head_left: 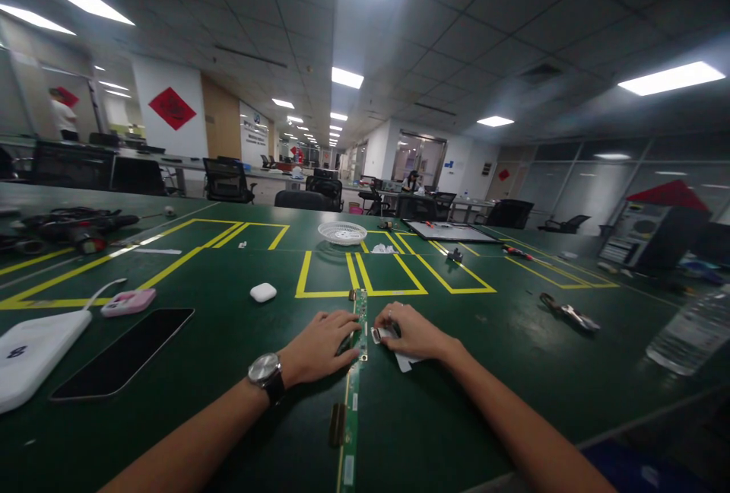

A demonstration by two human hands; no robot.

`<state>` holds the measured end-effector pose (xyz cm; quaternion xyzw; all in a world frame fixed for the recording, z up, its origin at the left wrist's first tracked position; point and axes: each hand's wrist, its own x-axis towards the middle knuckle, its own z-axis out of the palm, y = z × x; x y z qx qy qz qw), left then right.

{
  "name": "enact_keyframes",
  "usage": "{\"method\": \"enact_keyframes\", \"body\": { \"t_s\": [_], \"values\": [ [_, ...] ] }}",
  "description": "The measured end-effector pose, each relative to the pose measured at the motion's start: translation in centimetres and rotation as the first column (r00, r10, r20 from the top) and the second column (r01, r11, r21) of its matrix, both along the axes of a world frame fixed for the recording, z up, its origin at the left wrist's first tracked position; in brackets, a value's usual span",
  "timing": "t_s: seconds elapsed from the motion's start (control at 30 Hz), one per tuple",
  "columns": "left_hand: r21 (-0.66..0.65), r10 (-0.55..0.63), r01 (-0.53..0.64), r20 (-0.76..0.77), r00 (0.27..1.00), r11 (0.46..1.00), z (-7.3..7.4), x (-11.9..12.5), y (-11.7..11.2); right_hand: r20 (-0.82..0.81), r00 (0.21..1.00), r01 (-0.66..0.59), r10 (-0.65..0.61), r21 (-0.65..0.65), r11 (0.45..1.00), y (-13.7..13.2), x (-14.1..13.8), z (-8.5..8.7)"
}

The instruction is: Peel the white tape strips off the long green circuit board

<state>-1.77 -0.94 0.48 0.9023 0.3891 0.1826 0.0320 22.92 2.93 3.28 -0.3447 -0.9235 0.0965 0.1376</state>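
Note:
A long narrow green circuit board strip (352, 394) lies on the green table (490, 402), running away from me. My left hand (320, 342), with a wristwatch, rests on the table with its fingertips pressing the strip's left edge. My right hand (411, 332) lies just right of the strip, fingers curled over a small white piece (404, 360) with a metal part near the fingertips. Both hands are palm down, and what the right fingers pinch is too small to name.
A black phone (122, 352), a white power bank (31, 352), a pink device (128, 301) and a white earbud case (263, 292) lie to the left. Further back are a white basket (342, 233) and a tray (450, 231); pliers (569, 313) and a water bottle (690, 333) are at right. Office chairs and people stand far behind.

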Motion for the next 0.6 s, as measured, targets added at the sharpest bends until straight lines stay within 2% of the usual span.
{"method": "enact_keyframes", "body": {
  "t_s": [0.23, 0.6],
  "values": [
    [0.01, 0.005, -0.005, -0.007, 1.0, 1.0, 0.2, 0.2, -0.2, 0.014, 0.993, 0.114, -0.117, 0.125, 0.986, -0.5, -1.1, -0.6],
    [-0.005, 0.015, -0.015, 0.0, 1.0, 1.0, 0.1, 0.3, -0.1, -0.037, 0.99, 0.141, -0.137, 0.141, 0.98, -0.4, -1.4, -1.3]
  ]
}}
